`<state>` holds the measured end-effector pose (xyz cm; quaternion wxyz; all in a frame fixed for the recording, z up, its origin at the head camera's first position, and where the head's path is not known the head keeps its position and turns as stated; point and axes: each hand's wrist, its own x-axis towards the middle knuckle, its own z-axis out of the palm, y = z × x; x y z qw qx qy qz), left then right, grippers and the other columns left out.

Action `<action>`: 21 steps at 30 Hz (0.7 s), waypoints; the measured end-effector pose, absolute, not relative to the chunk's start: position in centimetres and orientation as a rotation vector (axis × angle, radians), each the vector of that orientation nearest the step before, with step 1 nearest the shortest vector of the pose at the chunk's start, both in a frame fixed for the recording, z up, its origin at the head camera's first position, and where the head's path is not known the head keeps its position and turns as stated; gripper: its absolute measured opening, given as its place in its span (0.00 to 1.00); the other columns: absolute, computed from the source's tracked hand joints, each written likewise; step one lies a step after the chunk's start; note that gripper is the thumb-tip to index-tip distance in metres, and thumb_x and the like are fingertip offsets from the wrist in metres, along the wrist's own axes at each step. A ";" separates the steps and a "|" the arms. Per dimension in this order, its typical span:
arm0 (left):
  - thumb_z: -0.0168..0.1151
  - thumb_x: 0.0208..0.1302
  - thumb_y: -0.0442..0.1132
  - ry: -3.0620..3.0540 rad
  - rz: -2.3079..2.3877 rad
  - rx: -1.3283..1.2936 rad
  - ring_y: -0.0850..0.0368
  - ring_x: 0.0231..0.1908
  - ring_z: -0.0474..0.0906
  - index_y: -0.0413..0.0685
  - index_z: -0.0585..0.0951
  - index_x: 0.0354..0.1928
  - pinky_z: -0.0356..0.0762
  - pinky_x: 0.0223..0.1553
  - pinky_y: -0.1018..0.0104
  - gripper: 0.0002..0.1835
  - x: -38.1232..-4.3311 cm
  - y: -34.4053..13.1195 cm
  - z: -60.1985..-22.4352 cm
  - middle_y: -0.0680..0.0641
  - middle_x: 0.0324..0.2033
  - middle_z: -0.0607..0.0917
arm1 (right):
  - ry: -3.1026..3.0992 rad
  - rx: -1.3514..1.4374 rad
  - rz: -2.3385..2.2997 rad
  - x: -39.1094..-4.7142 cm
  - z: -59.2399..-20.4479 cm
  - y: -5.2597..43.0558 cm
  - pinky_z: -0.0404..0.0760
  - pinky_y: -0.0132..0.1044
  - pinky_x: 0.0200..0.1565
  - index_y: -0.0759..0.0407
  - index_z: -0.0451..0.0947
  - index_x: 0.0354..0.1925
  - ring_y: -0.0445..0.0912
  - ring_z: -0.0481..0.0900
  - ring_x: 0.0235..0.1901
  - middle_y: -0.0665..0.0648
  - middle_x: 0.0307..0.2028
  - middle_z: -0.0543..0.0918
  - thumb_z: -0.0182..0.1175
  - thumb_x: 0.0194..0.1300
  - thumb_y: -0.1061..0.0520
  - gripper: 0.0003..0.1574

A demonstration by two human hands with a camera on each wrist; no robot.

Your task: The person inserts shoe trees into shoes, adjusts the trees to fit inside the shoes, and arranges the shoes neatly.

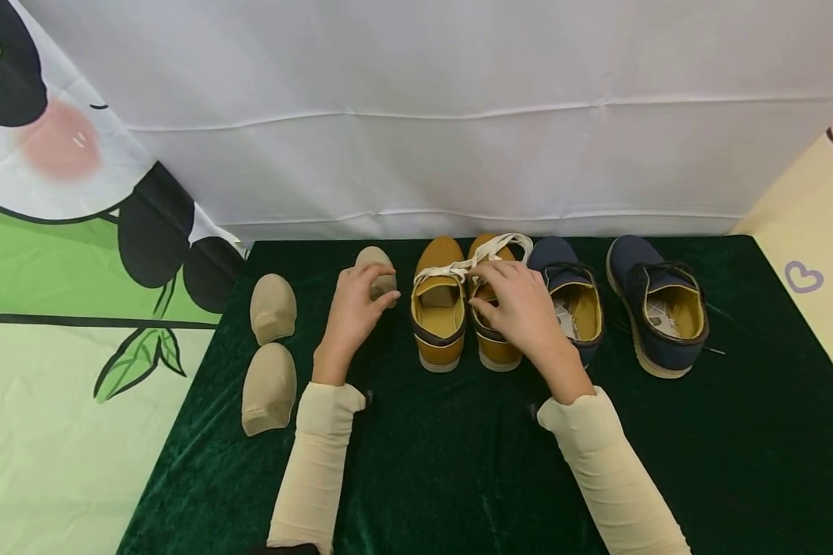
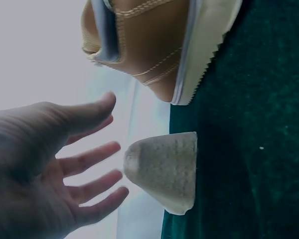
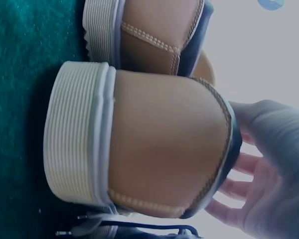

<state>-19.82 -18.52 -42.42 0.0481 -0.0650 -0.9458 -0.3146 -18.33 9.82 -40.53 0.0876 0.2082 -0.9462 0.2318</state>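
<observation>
My left hand (image 1: 356, 312) hovers with parted, gently bent fingers over a beige moulded toe-shaped shoe insert (image 1: 375, 258). In the left wrist view a gap shows between those fingertips and the insert (image 2: 162, 172). My right hand (image 1: 517, 304) is over the right tan shoe (image 1: 497, 356), near its white laces (image 1: 496, 245). From the right wrist, this hand's thumb and fingers stand apart behind the shoe's heel (image 3: 159, 144), which hides some fingertips. The left tan shoe (image 1: 439, 354) stands between the hands, its white laces running across toward the other shoe.
Two more beige inserts (image 1: 272, 308) lie one behind the other at the left. A pair of navy shoes (image 1: 655, 308) with dark laces stands to the right, pale paper inside. Dark green velvet (image 1: 430, 462) covers the table, with a white cloth (image 1: 423, 169) hanging behind it.
</observation>
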 end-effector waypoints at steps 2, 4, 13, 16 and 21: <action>0.71 0.69 0.44 -2.882 -0.906 -0.154 0.37 0.71 0.63 0.48 0.81 0.63 0.63 0.74 0.38 0.22 -19.9 -18.4 -42.7 0.41 0.68 0.76 | -2.835 0.615 0.688 -18.3 -40.5 10.2 0.72 0.62 0.64 0.51 0.80 0.63 0.60 0.75 0.66 0.59 0.65 0.81 0.72 0.67 0.50 0.28; 0.71 0.69 0.45 -2.886 -0.865 -0.098 0.36 0.73 0.61 0.48 0.80 0.64 0.63 0.74 0.37 0.24 -19.9 -18.2 -43.0 0.40 0.70 0.73 | -2.851 0.610 0.696 -18.4 -40.4 10.6 0.72 0.62 0.64 0.51 0.80 0.62 0.61 0.74 0.65 0.59 0.65 0.81 0.73 0.67 0.50 0.27; 0.69 0.71 0.48 -2.937 -0.856 0.076 0.35 0.75 0.56 0.49 0.75 0.68 0.68 0.70 0.35 0.28 -20.0 -17.9 -44.2 0.37 0.75 0.64 | -2.928 0.596 0.751 -18.6 -39.9 12.5 0.69 0.65 0.66 0.53 0.80 0.56 0.63 0.71 0.65 0.60 0.65 0.78 0.74 0.65 0.54 0.23; 0.69 0.71 0.48 -2.954 -0.874 0.093 0.35 0.73 0.57 0.49 0.74 0.68 0.72 0.67 0.36 0.28 -20.1 -17.8 -44.7 0.37 0.75 0.63 | -2.940 0.594 0.750 -18.7 -39.9 13.0 0.68 0.66 0.68 0.54 0.81 0.55 0.65 0.70 0.67 0.62 0.66 0.78 0.74 0.65 0.56 0.22; 0.68 0.72 0.47 -2.949 -0.894 0.116 0.36 0.69 0.62 0.51 0.73 0.67 0.76 0.61 0.37 0.26 -20.3 -17.5 -45.3 0.38 0.72 0.65 | -2.946 0.591 0.708 -18.9 -40.0 13.6 0.68 0.67 0.66 0.55 0.81 0.56 0.66 0.71 0.66 0.62 0.66 0.77 0.73 0.65 0.58 0.22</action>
